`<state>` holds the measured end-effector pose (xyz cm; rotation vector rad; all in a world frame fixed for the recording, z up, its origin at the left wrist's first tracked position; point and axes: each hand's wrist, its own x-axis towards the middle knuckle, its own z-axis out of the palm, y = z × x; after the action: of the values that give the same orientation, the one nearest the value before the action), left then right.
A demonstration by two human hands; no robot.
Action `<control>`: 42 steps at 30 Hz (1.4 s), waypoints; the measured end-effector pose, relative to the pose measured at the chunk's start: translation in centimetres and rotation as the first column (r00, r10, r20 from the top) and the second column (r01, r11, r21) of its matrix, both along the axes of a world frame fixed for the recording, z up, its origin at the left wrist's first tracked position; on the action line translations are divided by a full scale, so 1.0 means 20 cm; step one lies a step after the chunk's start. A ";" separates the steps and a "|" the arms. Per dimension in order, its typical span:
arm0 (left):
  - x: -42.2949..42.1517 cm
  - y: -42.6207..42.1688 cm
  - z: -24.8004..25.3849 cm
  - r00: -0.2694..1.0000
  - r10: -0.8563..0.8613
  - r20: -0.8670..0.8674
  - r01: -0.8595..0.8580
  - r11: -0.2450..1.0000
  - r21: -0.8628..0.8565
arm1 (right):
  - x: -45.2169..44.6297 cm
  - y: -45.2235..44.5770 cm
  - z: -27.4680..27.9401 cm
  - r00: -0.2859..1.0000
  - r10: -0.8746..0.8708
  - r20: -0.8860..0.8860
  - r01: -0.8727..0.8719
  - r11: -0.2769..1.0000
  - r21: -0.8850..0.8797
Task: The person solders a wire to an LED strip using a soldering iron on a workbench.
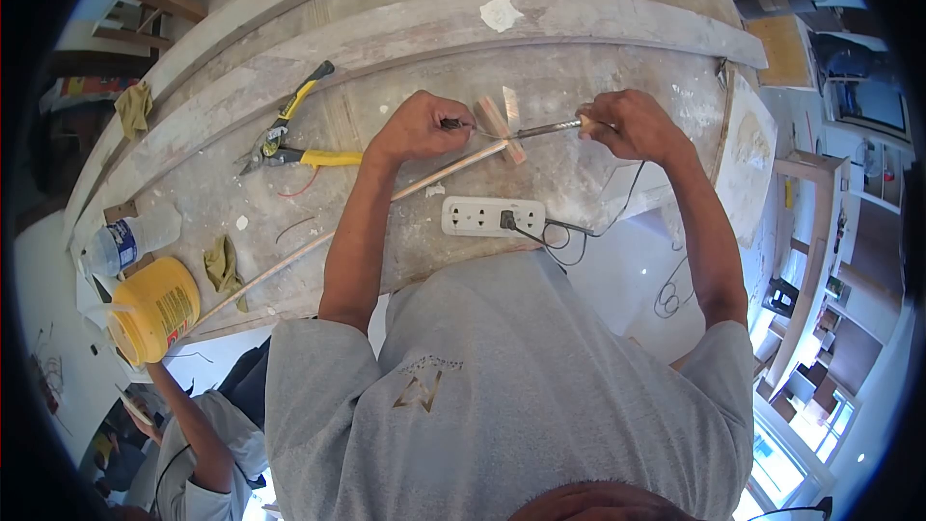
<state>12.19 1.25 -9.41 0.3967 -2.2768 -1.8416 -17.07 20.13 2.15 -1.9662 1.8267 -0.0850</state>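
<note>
My right hand (632, 125) is wrapped round the handle of a soldering iron (550, 128), its metal shaft pointing left and its black cord hanging below. My left hand (424, 125) is closed on a small dark piece (450, 123), from which a thin wire (489, 134) runs right toward the iron's tip. The tip and wire meet at or near the end of a long thin copper-coloured rod (453, 169); actual contact is too small to confirm. That end lies on a short wooden strip (494, 116). The rod slopes down left, passing behind my left forearm.
Yellow-handled snips (286, 121) lie open left of my hand. A white power strip (463, 217) sits at the table's near edge. A yellow tub (164, 304), plastic bottle (121, 246) and cloth (222, 265) stand left. Curved boards (424, 29) cross behind. Another person (207, 444) is lower left.
</note>
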 end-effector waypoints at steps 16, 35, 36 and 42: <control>0.00 0.00 -0.02 0.998 -0.004 0.055 0.005 1.000 -0.021 | 0.00 0.08 -0.04 0.987 -0.062 0.150 0.073 0.995 -0.068; 0.03 0.00 -0.06 0.998 0.034 0.046 -0.036 0.998 0.057 | -0.06 0.10 -0.06 0.974 -0.099 0.203 0.113 0.992 -0.057; 0.03 0.00 -0.05 0.998 0.033 0.045 -0.035 0.998 0.055 | -0.06 0.12 -0.08 0.968 -0.132 0.215 0.147 0.988 -0.055; 0.04 0.02 -0.01 0.996 0.068 0.060 -0.069 0.998 0.008 | 0.00 0.29 -0.27 0.667 -0.540 0.513 0.599 0.798 0.063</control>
<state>12.94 1.73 -9.62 0.5322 -2.2633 -1.8320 -17.11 25.93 -3.33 -1.1695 2.0016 -0.8443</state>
